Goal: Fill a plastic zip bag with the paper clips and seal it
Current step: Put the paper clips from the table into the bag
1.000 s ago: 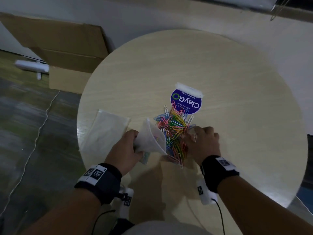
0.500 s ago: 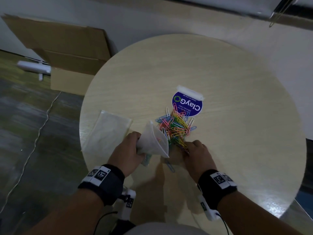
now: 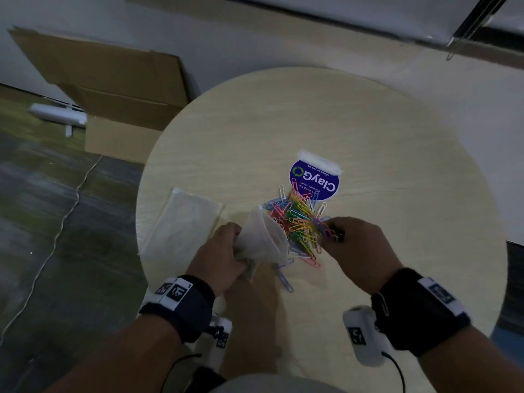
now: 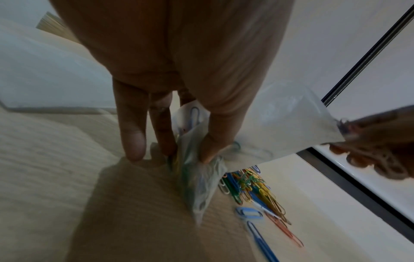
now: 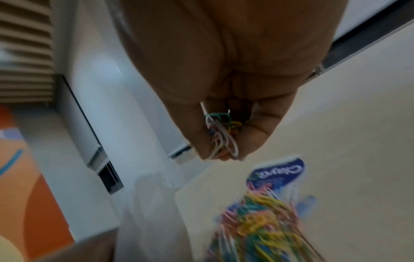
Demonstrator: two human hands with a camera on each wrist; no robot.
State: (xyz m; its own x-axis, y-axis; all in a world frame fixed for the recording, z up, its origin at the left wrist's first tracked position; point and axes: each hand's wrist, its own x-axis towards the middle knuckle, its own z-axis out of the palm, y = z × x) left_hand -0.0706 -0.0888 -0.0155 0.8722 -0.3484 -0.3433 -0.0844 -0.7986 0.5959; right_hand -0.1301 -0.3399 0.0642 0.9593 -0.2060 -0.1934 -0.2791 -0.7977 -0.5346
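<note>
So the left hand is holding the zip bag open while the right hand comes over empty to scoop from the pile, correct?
Not empty: the right wrist view shows the right hand pinching a bunch of paper clips. The rest holds: the left hand holds the zip bag open beside the pile.

a round blue label [image 3: 314,178] on a small packet lying on the table [image 3: 397,222] reads "claygo" in white, upside down to the head view, with a green ring logo. smaller lines read "clean as you go"; the rest is too small to read.
</note>
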